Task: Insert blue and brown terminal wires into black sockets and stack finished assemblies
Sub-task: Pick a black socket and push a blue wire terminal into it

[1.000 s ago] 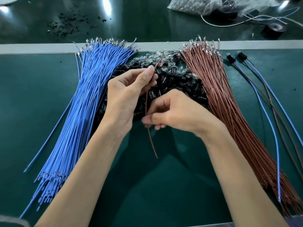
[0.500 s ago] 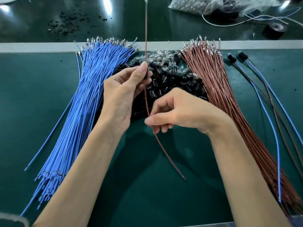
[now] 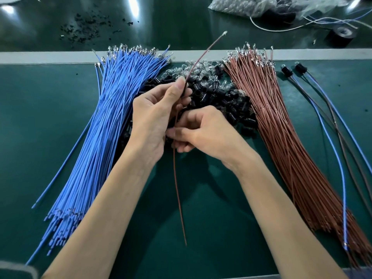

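Presently a brown wire [image 3: 177, 188] is pinched by the right hand [image 3: 203, 133], just below the left hand [image 3: 159, 117] gripping a black socket [image 3: 184, 91]; its length runs away from the person, terminal [image 3: 224, 33] farthest.

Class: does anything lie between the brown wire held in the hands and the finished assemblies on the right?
Yes. The brown wire bundle lies between the held wire and the finished assemblies; the wire would likely need lifting over it.

Black tape roll [image 3: 342, 36] near the table's [image 3: 181, 17] far right corner, clear bag [image 3: 241, 7] beside it; dark specks [image 3: 84, 27], perhaps scraps, far left.
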A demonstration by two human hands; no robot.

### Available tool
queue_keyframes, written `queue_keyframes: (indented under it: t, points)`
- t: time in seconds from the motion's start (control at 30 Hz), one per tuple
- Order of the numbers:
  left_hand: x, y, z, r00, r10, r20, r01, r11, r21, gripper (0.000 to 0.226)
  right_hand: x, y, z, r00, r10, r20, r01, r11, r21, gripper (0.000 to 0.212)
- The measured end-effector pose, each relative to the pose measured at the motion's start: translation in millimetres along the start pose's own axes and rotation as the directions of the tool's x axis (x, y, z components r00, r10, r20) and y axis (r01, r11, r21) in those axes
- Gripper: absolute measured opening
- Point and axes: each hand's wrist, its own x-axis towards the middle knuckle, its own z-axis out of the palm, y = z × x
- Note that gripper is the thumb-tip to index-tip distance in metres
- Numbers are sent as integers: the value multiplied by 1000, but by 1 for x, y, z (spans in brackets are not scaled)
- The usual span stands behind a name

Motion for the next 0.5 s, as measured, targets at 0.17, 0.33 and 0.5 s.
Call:
queue_keyframes:
  t: [0.17,0.33,0.5]
  points:
    - [9,9,-12,998,7,-66,-18,987,-162,12,-8,0,-3,956,122,267,-90,987,-131,15]
    - [6,3,-5,999,-2,-54,-4,995,-103,11,1,-3,-2,999,-7,-35,8,999,50,13]
    - [7,2,-5,998,37,-58,-41,996,-77,12,-2,-2,2,1000,20,-23,-19,1000,12,14]
